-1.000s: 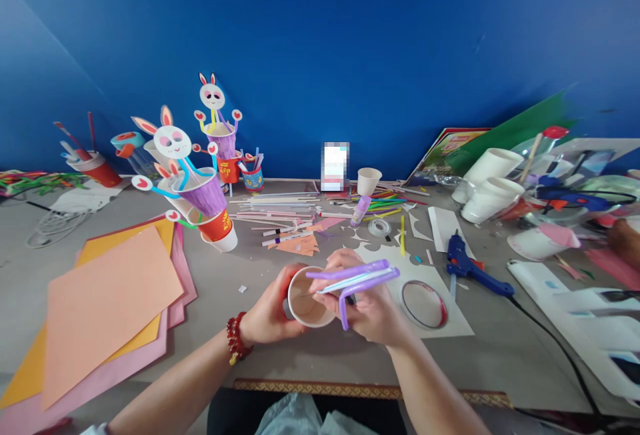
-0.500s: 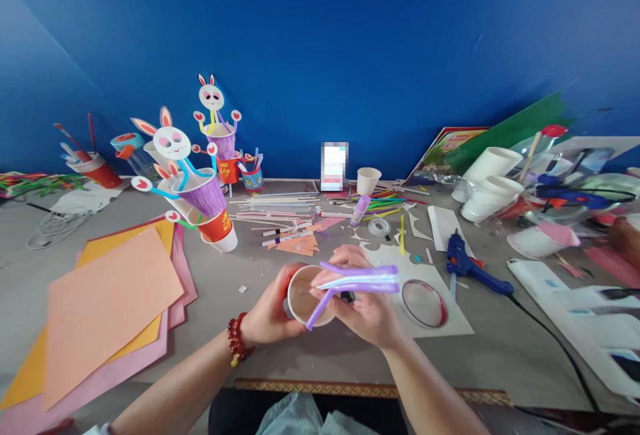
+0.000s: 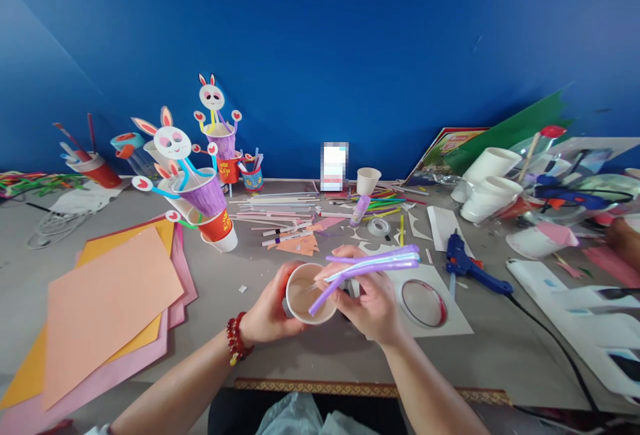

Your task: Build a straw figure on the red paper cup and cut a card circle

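Observation:
A white paper cup (image 3: 300, 303) is tilted so its mouth faces me, and my left hand (image 3: 267, 308) is closed around its left side. My right hand (image 3: 373, 308) is closed on a bundle of drinking straws (image 3: 380, 261), purple with light blue between, their bent purple ends angled toward the cup. One purple end crosses over the cup's right rim. From the right fingertips a thin pale tip points into the cup's mouth; what it belongs to is hidden. Something small and dark shows under the right palm, too covered to name.
Two rabbit figures made of cups and straws (image 3: 200, 191) (image 3: 220, 135) stand at the back left, behind coloured paper sheets (image 3: 110, 308). Right of my hands are a tape roll (image 3: 424, 303) and a blue glue gun (image 3: 475, 271) with a cord. Loose straws (image 3: 280, 201) lie behind.
My right hand has turned, swinging the straws up and to the right; their bent ends have shifted over the cup's right rim. My left hand and the cup have hardly moved.

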`<state>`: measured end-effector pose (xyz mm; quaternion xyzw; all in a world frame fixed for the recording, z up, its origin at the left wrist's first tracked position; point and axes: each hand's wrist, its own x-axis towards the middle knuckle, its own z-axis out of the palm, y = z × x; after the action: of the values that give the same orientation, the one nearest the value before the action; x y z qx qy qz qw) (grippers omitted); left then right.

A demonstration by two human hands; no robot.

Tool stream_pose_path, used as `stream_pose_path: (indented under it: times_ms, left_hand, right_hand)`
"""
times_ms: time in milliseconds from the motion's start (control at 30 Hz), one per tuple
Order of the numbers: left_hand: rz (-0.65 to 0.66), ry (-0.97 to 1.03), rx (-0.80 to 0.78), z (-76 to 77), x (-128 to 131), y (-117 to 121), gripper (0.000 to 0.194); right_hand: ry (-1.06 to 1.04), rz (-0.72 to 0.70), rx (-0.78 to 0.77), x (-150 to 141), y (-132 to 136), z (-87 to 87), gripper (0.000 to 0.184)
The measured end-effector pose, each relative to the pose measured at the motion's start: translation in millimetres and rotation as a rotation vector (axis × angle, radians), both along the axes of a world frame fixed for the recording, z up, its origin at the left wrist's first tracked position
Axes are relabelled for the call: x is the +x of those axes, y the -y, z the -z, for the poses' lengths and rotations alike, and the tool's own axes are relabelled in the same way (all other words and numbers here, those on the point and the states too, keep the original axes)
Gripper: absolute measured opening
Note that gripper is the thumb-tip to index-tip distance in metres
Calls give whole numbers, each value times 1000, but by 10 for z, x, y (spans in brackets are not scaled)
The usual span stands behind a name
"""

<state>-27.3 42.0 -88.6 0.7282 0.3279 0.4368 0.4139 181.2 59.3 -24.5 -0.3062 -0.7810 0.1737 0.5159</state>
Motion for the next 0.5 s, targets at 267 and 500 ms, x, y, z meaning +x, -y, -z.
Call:
stream_pose_path:
  times_ms: [267,500]
  left_hand:
    - [13,21,-16,-10,3,-3,74]
    - [6,26,-28,13,2,-7,76]
  right_hand:
    - [21,-15,3,-17,9,-42,10]
    - [7,13,15,-23,17,-50,10]
